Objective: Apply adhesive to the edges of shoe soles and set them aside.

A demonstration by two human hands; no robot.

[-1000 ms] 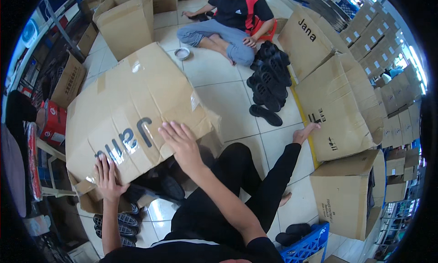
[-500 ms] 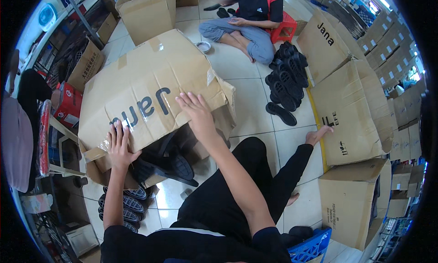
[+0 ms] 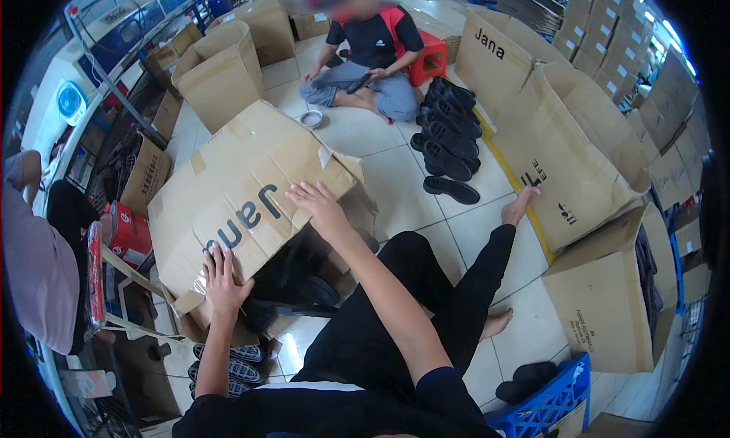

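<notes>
A large cardboard box [image 3: 236,160] lies tipped on its side in front of me, its opening facing my legs. My left hand [image 3: 222,284] rests flat on the near edge of its upper side, fingers spread and holding nothing. Farther right, my right hand [image 3: 319,210] presses on the same side with outstretched fingers, also holding nothing. Black shoe soles [image 3: 304,290] show in the shaded opening below my hands; they are blurred, and the deeper contents are hidden. Grey-black soles [image 3: 239,369] stand in rows on the floor beside my left forearm.
Black soles [image 3: 449,138] lie in rows ahead to the right, near a seated person [image 3: 369,54] by a red stool [image 3: 430,59]. Open cartons [image 3: 559,172] line the right side. A blue crate [image 3: 551,400] is at lower right. Another person [image 3: 42,248] is at far left.
My view has tilted up, so more of the seated person shows. Both hands stay on the box. The soles at its opening look more blurred and stick out less.
</notes>
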